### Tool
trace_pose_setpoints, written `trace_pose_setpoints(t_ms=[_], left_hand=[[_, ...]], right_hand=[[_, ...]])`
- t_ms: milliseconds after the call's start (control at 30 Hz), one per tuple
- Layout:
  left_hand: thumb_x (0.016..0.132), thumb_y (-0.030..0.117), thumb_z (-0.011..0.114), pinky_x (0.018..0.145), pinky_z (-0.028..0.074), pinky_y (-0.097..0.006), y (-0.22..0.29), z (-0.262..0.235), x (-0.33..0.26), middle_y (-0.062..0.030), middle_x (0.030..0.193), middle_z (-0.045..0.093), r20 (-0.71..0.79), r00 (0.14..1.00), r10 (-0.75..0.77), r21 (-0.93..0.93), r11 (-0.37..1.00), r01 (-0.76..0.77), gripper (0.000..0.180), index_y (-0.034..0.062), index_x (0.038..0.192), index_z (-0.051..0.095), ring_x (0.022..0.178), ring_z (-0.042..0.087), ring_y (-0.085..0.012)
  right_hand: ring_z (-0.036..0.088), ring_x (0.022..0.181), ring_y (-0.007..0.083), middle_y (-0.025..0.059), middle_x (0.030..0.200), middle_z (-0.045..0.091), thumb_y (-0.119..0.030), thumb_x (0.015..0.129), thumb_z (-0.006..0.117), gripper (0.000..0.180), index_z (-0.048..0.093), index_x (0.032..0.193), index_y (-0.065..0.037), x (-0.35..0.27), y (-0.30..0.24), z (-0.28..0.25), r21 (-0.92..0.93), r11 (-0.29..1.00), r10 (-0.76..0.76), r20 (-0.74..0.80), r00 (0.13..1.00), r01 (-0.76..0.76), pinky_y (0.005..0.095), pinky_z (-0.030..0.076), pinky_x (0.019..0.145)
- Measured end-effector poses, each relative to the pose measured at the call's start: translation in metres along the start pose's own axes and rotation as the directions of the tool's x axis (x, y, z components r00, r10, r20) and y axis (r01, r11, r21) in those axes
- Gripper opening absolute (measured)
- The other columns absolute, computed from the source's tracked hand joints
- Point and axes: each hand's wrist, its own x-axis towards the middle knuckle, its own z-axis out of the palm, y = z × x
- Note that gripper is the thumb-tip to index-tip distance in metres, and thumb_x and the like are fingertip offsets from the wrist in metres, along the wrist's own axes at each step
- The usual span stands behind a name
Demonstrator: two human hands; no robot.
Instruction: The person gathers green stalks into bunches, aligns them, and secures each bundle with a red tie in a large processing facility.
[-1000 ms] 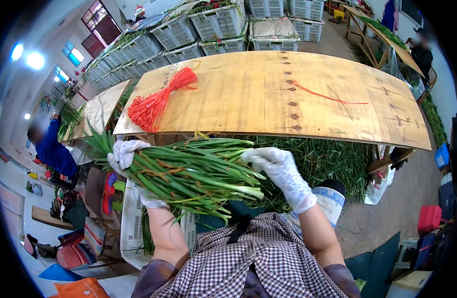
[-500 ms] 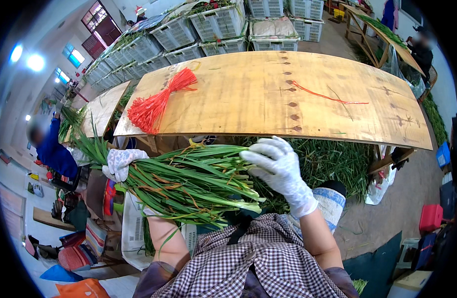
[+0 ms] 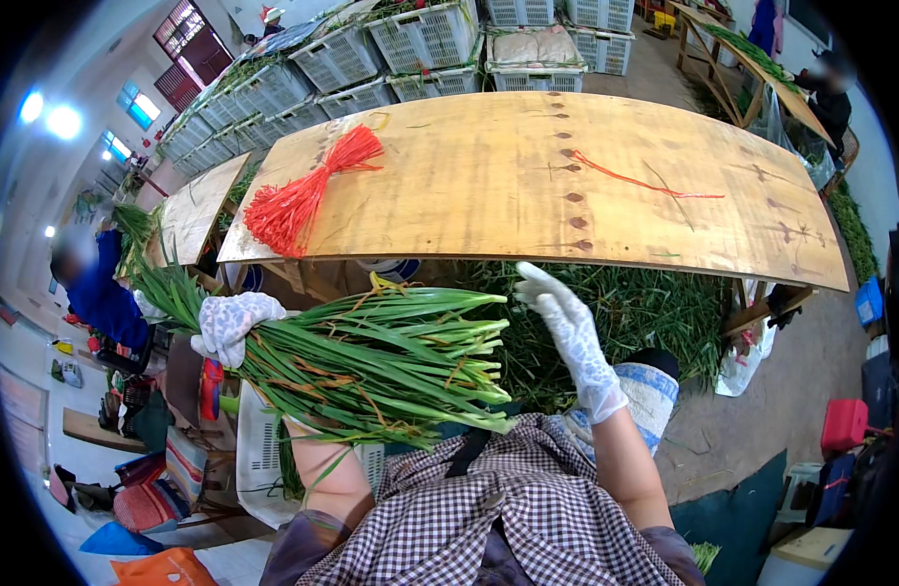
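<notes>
A large bunch of long green leafy stalks (image 3: 381, 356), like garlic greens, lies sideways in front of me with its pale cut ends to the right. Some leaves among it are brown and dry. Gloved in patterned white, my left hand (image 3: 236, 327) wraps round the leafy part. My right hand (image 3: 564, 327), in the same kind of glove, is held flat just right of the pale ends, fingers stretched out and apart from the stalks. On the wooden table (image 3: 449, 210) beyond rest a bundle of red plastic ties (image 3: 308, 190) and a single red tie (image 3: 645, 181).
Loose greens (image 3: 625, 322) are heaped under the table. A white crate (image 3: 264, 459) stands below my left arm. Stacked crates (image 3: 425, 44) line the back. A person in blue (image 3: 112, 293) works at the left, another in dark clothes (image 3: 829, 107) far right.
My right hand has moved off the stalk ends to the right and turned edge-on. The pale ends now show more evenly lined up. My left hand keeps its grip, shifted slightly left.
</notes>
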Motion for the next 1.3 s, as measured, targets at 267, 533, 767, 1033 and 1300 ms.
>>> trace_pose_setpoints(t_ms=[267, 533, 767, 1033, 1300], left_hand=[[0.090, 0.016, 0.064, 0.070, 0.054, -0.024, -0.018, 0.006, 0.003, 0.0067, 0.055, 0.058, -0.076, 0.997, 0.006, -0.031, 0.999, -0.009, 0.027, 0.0146, 0.067, 0.052, 0.049, 0.055, -0.0056], [0.096, 0.021, 0.051, 0.085, 0.045, -0.028, -0.004, -0.012, 0.011, 0.0093, 0.047, 0.054, 0.011, 0.982, -0.190, 0.070, 0.980, 0.188, 0.042, 0.0183, 0.054, 0.044, 0.044, 0.049, -0.0014], [0.096, 0.022, 0.054, 0.086, 0.045, -0.031, -0.017, 0.004, 0.006, 0.0076, 0.054, 0.050, -0.212, 0.969, -0.129, 0.033, 0.990, 0.139, 0.025, 0.0139, 0.074, 0.046, 0.053, 0.051, -0.0046], [0.097, 0.023, 0.054, 0.090, 0.045, -0.033, -0.005, -0.005, 0.008, 0.0079, 0.055, 0.048, -0.263, 0.940, -0.217, 0.118, 0.960, 0.255, 0.025, 0.0141, 0.074, 0.046, 0.052, 0.048, -0.0065], [0.097, 0.025, 0.053, 0.088, 0.046, -0.035, 0.012, -0.017, 0.009, 0.0073, 0.056, 0.045, -0.239, 0.943, -0.232, 0.251, 0.923, 0.291, 0.029, 0.0147, 0.072, 0.044, 0.059, 0.051, -0.0077]], right_hand=[[0.064, 0.088, 0.0068, 0.0036, 0.101, 0.072, -0.009, 0.087, 0.069, 0.030, 0.068, 0.116, -0.003, 0.008, -0.033, 0.039, -0.076, 0.978, 0.209, 0.220, 0.953, -0.197, 0.0234, 0.052, 0.082], [0.067, 0.083, 0.0126, 0.0092, 0.100, 0.070, -0.017, 0.098, 0.054, 0.032, 0.061, 0.123, 0.003, 0.004, -0.028, 0.030, 0.263, 0.932, 0.196, 0.216, 0.957, -0.250, 0.0271, 0.056, 0.077], [0.068, 0.081, 0.0172, 0.0124, 0.093, 0.069, -0.024, 0.100, 0.052, 0.031, 0.061, 0.108, 0.004, 0.001, -0.010, 0.016, 0.356, 0.862, 0.270, 0.280, 0.921, -0.361, 0.0302, 0.056, 0.075], [0.067, 0.082, 0.0147, 0.0108, 0.097, 0.070, -0.005, 0.091, 0.060, 0.025, 0.064, 0.114, 0.004, -0.004, -0.042, 0.020, 0.137, 0.956, 0.245, 0.126, 0.961, -0.261, 0.0268, 0.055, 0.078], [0.068, 0.097, 0.0255, 0.0085, 0.102, 0.070, -0.018, 0.092, 0.064, 0.017, 0.065, 0.103, -0.004, 0.009, -0.007, 0.002, 0.608, 0.791, 0.212, -0.160, 0.964, -0.073, 0.0402, 0.052, 0.092]])
